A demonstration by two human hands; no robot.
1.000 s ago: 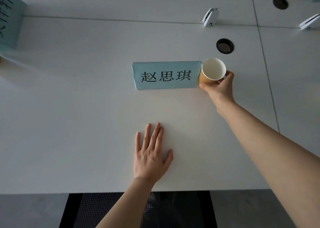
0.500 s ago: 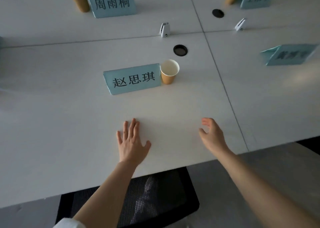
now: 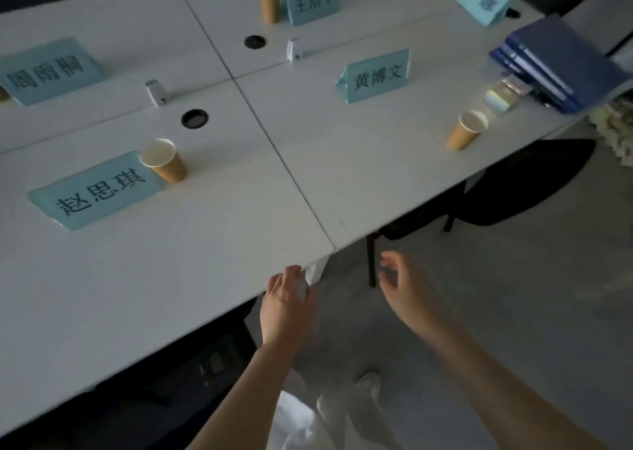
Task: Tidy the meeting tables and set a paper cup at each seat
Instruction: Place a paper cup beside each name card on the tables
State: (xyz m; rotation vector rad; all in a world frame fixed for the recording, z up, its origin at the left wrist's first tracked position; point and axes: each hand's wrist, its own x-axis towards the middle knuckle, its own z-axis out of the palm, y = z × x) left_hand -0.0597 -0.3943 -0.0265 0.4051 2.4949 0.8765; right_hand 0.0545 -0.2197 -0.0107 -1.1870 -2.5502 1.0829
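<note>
A brown paper cup (image 3: 164, 161) stands upright on the white table (image 3: 191, 244), touching the right end of a light-blue name card (image 3: 96, 191). Another paper cup (image 3: 466, 130) stands near the front edge of the neighbouring table, in front and to the right of a second name card (image 3: 375, 77). A third cup (image 3: 270, 2) stands beside a far name card (image 3: 313, 0). My left hand (image 3: 286, 307) hangs at the table's front edge with loosely bent fingers and holds nothing. My right hand (image 3: 406, 287) is off the table over the floor, fingers loosely curled, empty.
A stack of blue binders (image 3: 555, 64) and a small box (image 3: 503, 95) lie at the table's right end. Black chairs (image 3: 524, 182) are tucked under the tables. Round cable holes (image 3: 194, 118) and white clips (image 3: 156, 92) sit along the table seams. Grey floor lies to the right.
My right hand let go of the cup beside the name card and drew back. Both hands have left the tabletop, and my view has swung right toward the neighbouring seat.
</note>
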